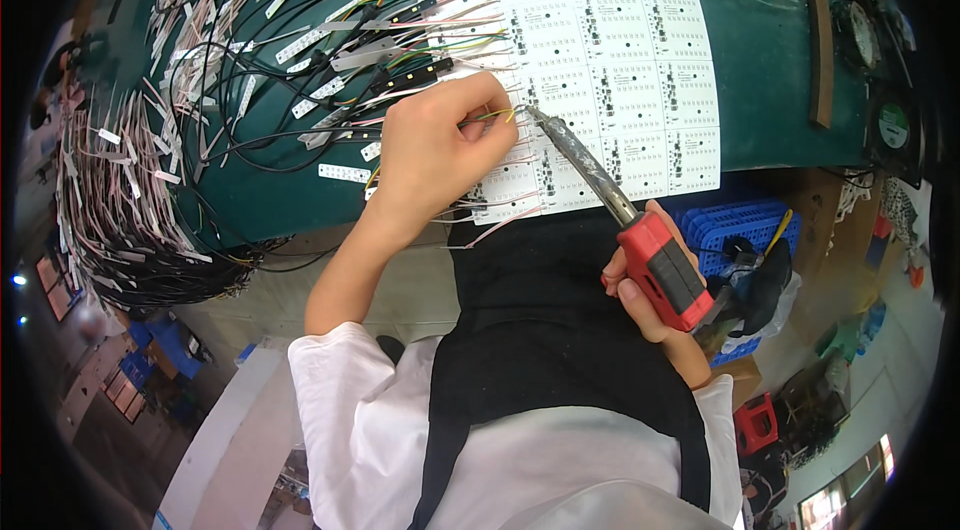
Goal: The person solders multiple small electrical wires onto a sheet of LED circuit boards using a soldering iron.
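Note:
A white panel of circuit boards (630, 50) lies on the green table, its rows of small parts facing up. My left hand (455, 135) pinches thin wires (497, 114), one of them yellow, against the board's left part. In my right hand (645, 300) is a red and black soldering iron (665, 265), gripped round its handle. The iron's tip points up and left and meets the board right beside the wire ends. Other thin wires (480, 15) run off the panel's left side toward small white and black strips (410, 80).
Many loose wires with white strips (260, 30) spread over the left of the green table (770, 80). A thick wire bundle (130, 200) hangs over its left edge. At the right lie a wooden bar (820, 45) and a small fan (893, 127). Below the edge stands a blue crate (735, 230).

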`<state>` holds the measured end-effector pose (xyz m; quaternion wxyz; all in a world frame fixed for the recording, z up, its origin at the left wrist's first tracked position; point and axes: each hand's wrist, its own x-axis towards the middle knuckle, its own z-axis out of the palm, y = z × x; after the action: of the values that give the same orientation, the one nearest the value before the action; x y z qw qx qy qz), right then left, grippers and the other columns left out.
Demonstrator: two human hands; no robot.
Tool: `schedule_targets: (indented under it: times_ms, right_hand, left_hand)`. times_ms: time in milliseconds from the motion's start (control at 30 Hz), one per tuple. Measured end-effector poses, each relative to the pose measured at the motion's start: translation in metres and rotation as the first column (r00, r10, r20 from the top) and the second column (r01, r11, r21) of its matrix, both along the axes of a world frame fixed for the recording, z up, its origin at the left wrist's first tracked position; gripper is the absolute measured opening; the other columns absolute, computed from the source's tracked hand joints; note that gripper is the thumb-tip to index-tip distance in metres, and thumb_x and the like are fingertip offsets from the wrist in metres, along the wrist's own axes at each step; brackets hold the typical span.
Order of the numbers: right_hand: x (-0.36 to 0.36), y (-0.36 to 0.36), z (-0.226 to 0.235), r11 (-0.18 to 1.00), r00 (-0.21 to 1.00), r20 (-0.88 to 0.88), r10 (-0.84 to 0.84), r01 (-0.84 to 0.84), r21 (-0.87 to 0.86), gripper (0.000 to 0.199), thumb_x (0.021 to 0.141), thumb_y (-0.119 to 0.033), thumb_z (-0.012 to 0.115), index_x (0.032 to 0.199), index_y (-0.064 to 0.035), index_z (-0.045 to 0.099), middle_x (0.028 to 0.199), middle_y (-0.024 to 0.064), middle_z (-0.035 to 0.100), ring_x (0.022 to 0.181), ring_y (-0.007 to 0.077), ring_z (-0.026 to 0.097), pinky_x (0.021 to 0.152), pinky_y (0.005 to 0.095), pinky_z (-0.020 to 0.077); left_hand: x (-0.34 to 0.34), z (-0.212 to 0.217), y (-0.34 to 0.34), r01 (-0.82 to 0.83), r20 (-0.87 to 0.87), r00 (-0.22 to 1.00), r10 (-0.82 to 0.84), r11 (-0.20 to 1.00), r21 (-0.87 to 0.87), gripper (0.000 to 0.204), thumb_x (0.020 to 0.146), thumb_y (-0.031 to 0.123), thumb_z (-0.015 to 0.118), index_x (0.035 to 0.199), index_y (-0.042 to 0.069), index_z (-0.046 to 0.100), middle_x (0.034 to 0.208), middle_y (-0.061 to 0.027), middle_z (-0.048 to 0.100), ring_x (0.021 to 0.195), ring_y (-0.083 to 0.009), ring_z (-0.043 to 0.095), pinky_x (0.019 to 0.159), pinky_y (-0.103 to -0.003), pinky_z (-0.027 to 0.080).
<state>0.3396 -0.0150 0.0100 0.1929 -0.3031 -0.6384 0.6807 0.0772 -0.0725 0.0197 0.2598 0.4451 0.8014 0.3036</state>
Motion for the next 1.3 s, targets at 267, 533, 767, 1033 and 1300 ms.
schedule_targets:
  times_ms: [267, 533, 767, 1033, 1300]
  right_hand:
    - [-0.002, 0.000, -0.001, 0.999, 1.000, 0.000, 0.009, -0.009, 0.039, 0.058, 0.074, 0.000, 0.059, 0.127, 0.0160, 0.043, 0.079, 0.0122, 0.066, 0.068, 0.0174, 0.066, 0.069, 0.0258, 0.0518]
    - [0.000, -0.001, -0.003, 0.997, 0.997, -0.078, -0.019, 0.025, 0.074, 0.058, 0.076, -0.001, 0.059, 0.129, 0.0163, 0.041, 0.077, 0.0120, 0.066, 0.065, 0.0160, 0.065, 0.065, 0.0248, 0.0522]
    - [0.002, 0.001, -0.005, 0.990, 0.977, -0.175, -0.123, 0.108, -0.089, 0.066, 0.079, -0.005, 0.060, 0.135, 0.0139, 0.032, 0.082, 0.0145, 0.065, 0.061, 0.0154, 0.062, 0.059, 0.0249, 0.0531]
    - [-0.002, 0.002, -0.006, 0.994, 0.975, -0.201, -0.095, 0.083, -0.064, 0.064, 0.078, -0.005, 0.060, 0.134, 0.0147, 0.034, 0.084, 0.0165, 0.065, 0.068, 0.0178, 0.064, 0.061, 0.0257, 0.0540]
    - [-0.004, 0.001, -0.002, 0.998, 0.996, -0.076, -0.046, 0.043, -0.037, 0.061, 0.076, -0.001, 0.059, 0.131, 0.0144, 0.039, 0.080, 0.0130, 0.066, 0.065, 0.0160, 0.065, 0.063, 0.0250, 0.0533]
  left_hand:
    - [0.001, 0.001, 0.001, 0.006, -0.035, 0.999, -0.005, 1.000, 0.005, 0.009, 0.071, 0.015, 0.064, 0.073, 0.008, 0.058, 0.054, -0.0034, 0.050, 0.049, -0.0192, 0.052, 0.048, -0.031, 0.040]
    - [-0.003, 0.001, 0.004, 0.040, -0.024, 0.999, -0.039, 0.999, 0.018, 0.010, 0.070, 0.013, 0.062, 0.077, 0.005, 0.061, 0.051, -0.0016, 0.042, 0.047, -0.0102, 0.040, 0.048, -0.024, 0.033]
    - [-0.001, 0.010, -0.003, 0.071, 0.014, 0.997, -0.072, 0.994, 0.083, 0.004, 0.079, 0.008, 0.063, 0.081, 0.004, 0.063, 0.074, -0.0055, 0.056, 0.061, -0.0152, 0.052, 0.054, -0.028, 0.042]
    - [0.000, 0.011, -0.007, -0.120, 0.116, 0.988, 0.098, 0.973, 0.197, 0.008, 0.078, 0.007, 0.068, 0.085, 0.005, 0.067, 0.072, -0.0028, 0.056, 0.067, -0.0112, 0.056, 0.053, -0.024, 0.040]
    - [0.003, -0.009, 0.003, -0.056, -0.063, 0.996, 0.071, 0.976, 0.210, 0.008, 0.073, 0.007, 0.067, 0.073, 0.006, 0.058, 0.064, -0.0023, 0.051, 0.057, -0.0151, 0.050, 0.052, -0.028, 0.040]
